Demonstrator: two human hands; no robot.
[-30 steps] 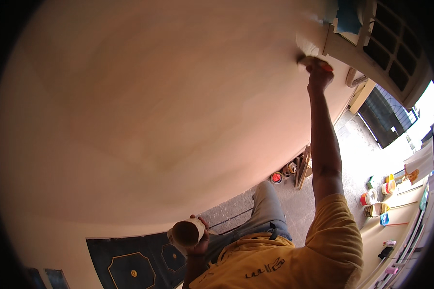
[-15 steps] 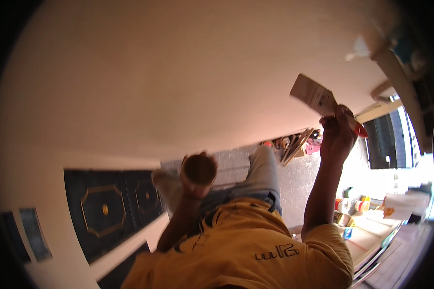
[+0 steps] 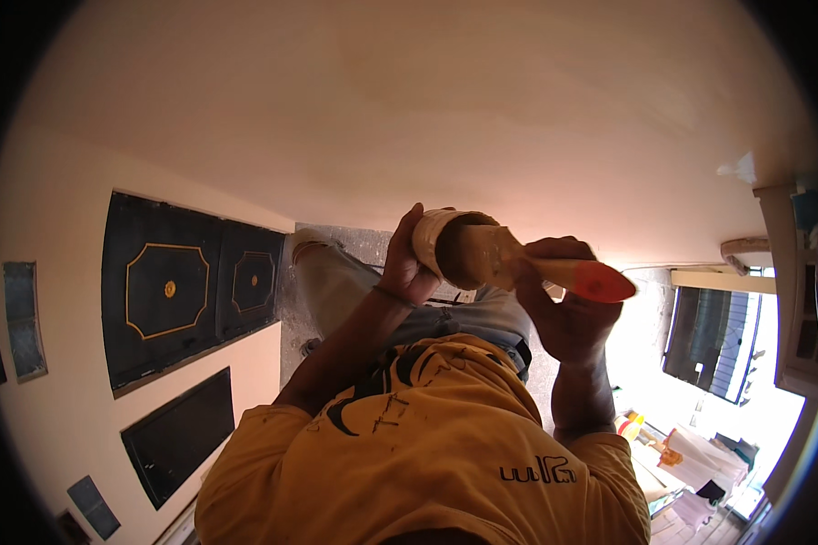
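My left hand [image 3: 407, 259] grips a pale round paint pot [image 3: 430, 238] by its side, the pot tipped with its mouth toward the right. In my right hand [image 3: 568, 304] is a wide flat paintbrush [image 3: 568, 272] with a wooden handle ending in red. The brush's head [image 3: 488, 250] is at the pot's mouth, its bristle end inside the rim. How much paint the pot holds is too dark to tell. Both hands are in front of my waist, close to a large plain wall [image 3: 409, 118].
On the left are dark panelled doors [image 3: 168, 291] with gold trim and a dark rectangular panel [image 3: 177, 438]. At the lower right stands a surface with containers and a pale cloth [image 3: 700, 459]. A dark-framed opening [image 3: 713, 341] lets in bright light on the right.
My right hand has come down and left from high on the wall, bringing the paintbrush to the pot. My left hand has raised the pot and moved it slightly right.
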